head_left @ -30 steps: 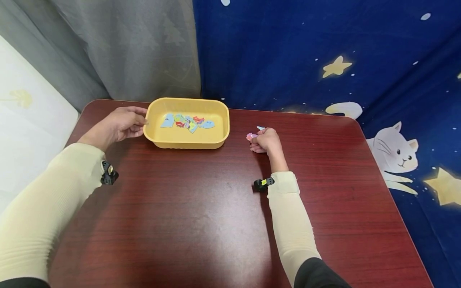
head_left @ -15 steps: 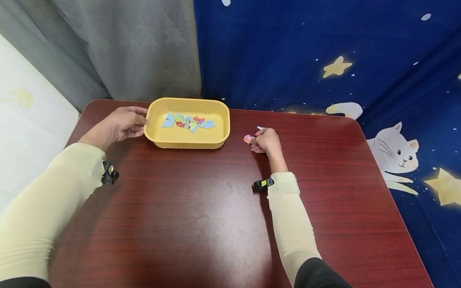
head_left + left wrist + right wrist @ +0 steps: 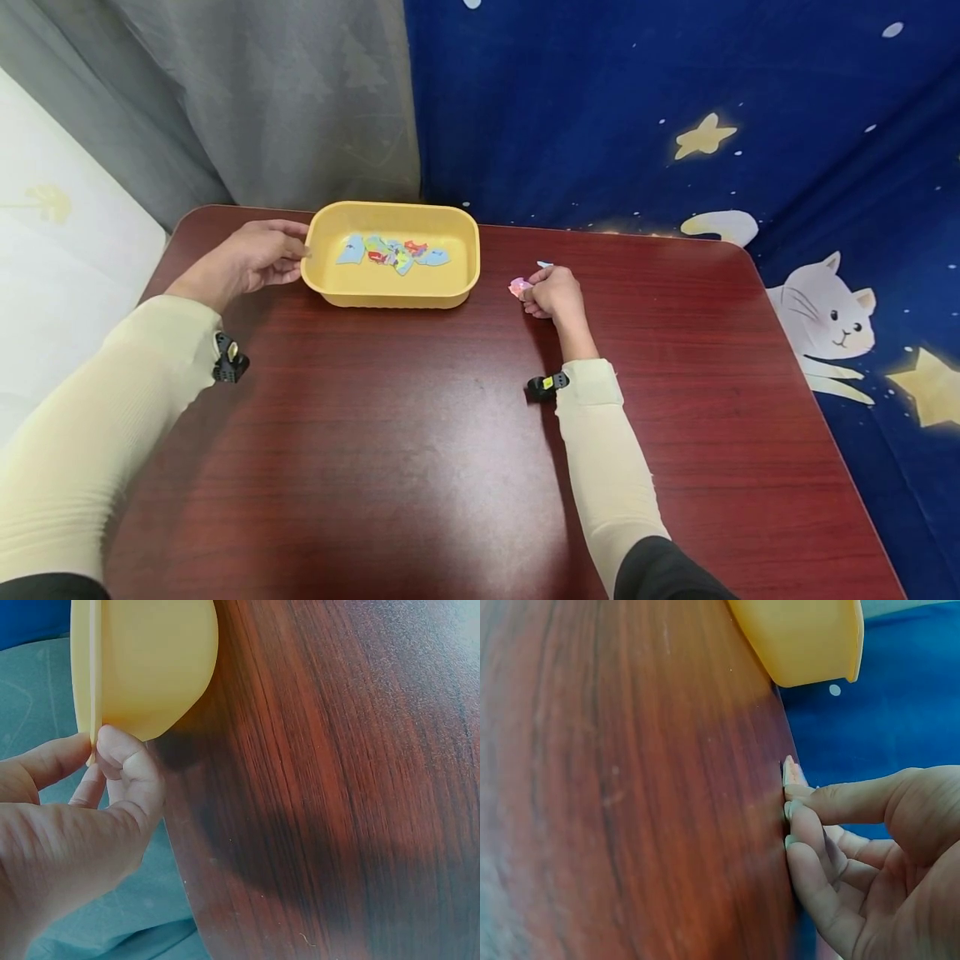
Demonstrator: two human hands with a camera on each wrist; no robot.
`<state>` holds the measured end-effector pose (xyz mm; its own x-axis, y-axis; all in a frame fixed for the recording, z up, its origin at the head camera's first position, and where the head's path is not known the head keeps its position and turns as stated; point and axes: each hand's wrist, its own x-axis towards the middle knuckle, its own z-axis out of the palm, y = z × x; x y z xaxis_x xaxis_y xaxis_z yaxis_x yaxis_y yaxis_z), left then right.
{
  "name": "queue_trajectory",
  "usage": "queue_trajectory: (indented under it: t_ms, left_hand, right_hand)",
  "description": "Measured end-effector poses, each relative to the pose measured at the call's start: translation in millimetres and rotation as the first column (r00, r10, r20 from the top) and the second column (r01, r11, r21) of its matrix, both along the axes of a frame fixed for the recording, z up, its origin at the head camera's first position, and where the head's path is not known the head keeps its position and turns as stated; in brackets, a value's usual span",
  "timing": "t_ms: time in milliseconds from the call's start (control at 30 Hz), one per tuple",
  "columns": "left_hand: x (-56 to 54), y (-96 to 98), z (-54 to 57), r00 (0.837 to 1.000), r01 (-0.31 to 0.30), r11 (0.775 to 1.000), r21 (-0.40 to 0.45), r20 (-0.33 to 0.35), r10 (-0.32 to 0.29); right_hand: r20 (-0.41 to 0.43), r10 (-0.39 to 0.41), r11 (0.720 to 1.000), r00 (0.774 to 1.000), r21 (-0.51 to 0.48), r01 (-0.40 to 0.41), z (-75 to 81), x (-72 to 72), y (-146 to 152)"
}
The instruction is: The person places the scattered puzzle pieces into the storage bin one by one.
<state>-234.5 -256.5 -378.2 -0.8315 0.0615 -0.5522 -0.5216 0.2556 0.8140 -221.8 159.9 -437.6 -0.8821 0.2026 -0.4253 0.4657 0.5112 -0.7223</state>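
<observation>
At the back left of the table stands a yellow plastic basin point(image 3: 390, 290) holding several flat, irregular light blue, green and red pieces point(image 3: 393, 254). My left hand point(image 3: 258, 254) pinches its left rim; in the left wrist view the thumb and fingers of that hand point(image 3: 90, 832) lie on either side of the basin's rim point(image 3: 96, 667). To the right of the basin, my right hand point(image 3: 557, 293) pinches a small flat pink piece point(image 3: 517, 287) between thumb and fingertips, close over the table. Just behind this hand shows the tip of a light blue piece point(image 3: 543, 264), the rest hidden.
The dark red wooden table point(image 3: 360, 433) has its back edge right behind the basin. A grey curtain point(image 3: 300, 100) and a blue curtain point(image 3: 562, 117) with stars and a cat hang behind it.
The pink piece has turned in my right hand's fingertips and sticks out a little farther left. The left hand and the basin have stayed in place.
</observation>
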Motion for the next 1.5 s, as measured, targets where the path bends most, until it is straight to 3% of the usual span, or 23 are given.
queue_trajectory:
  t_ms: [667, 1167, 1500]
  left_hand:
    - [1.3, -1.4, -0.3, 1.0, -0.001, 1.0, 0.01, -0.003, 0.001]
    - [-0.4, 0.1, -0.2, 1.0, -0.004, 1.0, 0.008, 0.007, 0.004]
    - [1.6, 0.5, 0.9, 1.0, -0.003, 1.0, 0.015, -0.008, 0.003]
  right_hand:
    - [0.026, 0.045, 0.998, 0.999, -0.056, -0.043, 13.3, -2.9, 9]
    - [-0.084, 0.03, 0.998, 0.996, 0.053, -0.026, 19.0, -4.2, 6]
    - [-0.115, -0.037, 0.99, 0.993, -0.141, 0.021, 28.0, -12.2, 1]
